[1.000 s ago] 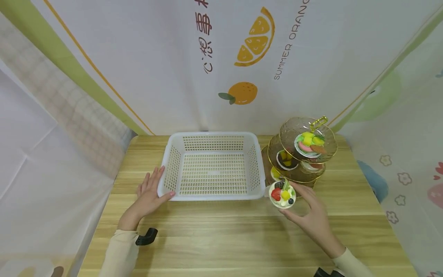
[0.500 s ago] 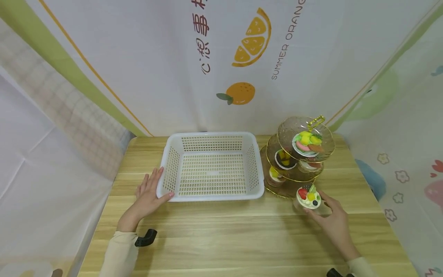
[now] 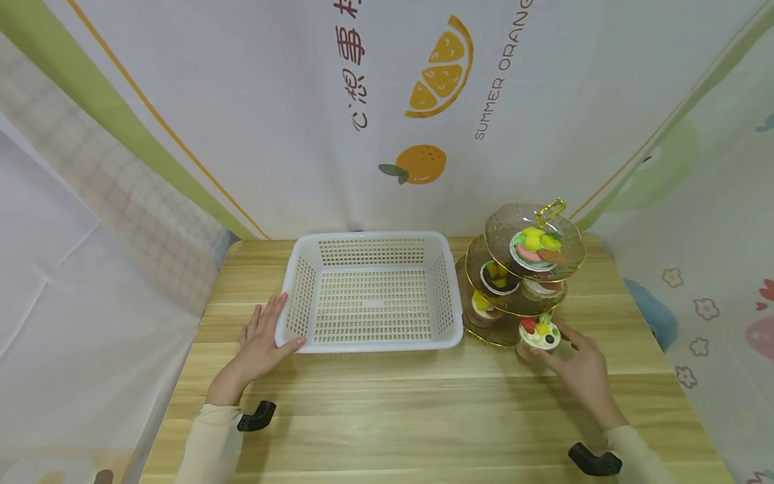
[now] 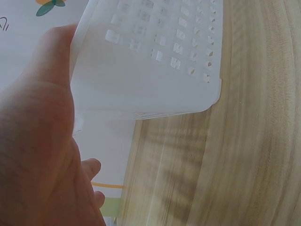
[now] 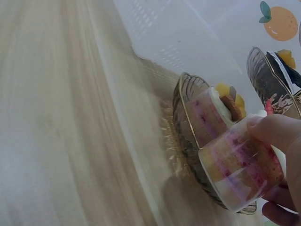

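Observation:
My right hand (image 3: 583, 373) pinches a clear dessert cup (image 5: 242, 165) of pink-layered cake between thumb and fingers. Cream, strawberry and other fruit pieces top it. The cup is at the front edge of the bottom tier of a gold-rimmed three-tier stand (image 3: 532, 279); in the right wrist view it tilts and overlaps that tier. My left hand (image 3: 256, 349) rests at the front left corner of a white plastic basket (image 3: 370, 348). Its thumb (image 4: 59, 52) lies against the rim, and its other fingers stretch along the left side. No items show inside the basket.
Another dessert cup (image 3: 484, 310) stands on the bottom tier. A dark cup with yellow pieces (image 3: 499, 278) and another dessert are on the middle tier. A fruit-topped dessert (image 3: 535, 250) sits on top. A printed cloth (image 3: 290, 121) hangs behind the wooden table (image 3: 399, 417).
My right hand has carried the dessert cup rightward, away from the basket's front right corner, then slightly inward to the stand's bottom tier. My left hand has stayed at the basket.

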Demonstrator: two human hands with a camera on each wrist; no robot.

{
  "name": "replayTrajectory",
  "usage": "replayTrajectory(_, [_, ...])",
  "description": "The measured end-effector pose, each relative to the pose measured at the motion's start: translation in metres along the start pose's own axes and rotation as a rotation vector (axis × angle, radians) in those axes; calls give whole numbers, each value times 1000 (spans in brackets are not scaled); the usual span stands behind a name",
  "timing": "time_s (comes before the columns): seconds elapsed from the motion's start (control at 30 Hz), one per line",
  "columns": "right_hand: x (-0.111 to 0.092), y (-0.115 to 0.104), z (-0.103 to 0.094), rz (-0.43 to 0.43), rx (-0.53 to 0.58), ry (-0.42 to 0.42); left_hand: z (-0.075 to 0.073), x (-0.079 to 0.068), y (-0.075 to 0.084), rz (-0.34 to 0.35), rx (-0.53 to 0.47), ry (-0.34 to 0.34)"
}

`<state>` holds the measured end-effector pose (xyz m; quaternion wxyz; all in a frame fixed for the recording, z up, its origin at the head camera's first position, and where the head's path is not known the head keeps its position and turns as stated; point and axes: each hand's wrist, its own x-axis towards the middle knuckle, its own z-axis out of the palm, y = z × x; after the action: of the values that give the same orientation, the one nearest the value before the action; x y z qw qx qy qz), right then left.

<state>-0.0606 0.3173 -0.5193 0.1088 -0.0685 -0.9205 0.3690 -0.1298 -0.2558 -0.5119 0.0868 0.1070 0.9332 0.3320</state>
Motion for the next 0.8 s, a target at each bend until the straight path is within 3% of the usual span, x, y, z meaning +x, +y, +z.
replayTrajectory(0.47, [23,-1,2,46,-33,-93,0,-2,2,0,10,6])
replayTrajectory(0.8, [35,0,12,17,-28,-41,-1,-1,3,9,17,13])
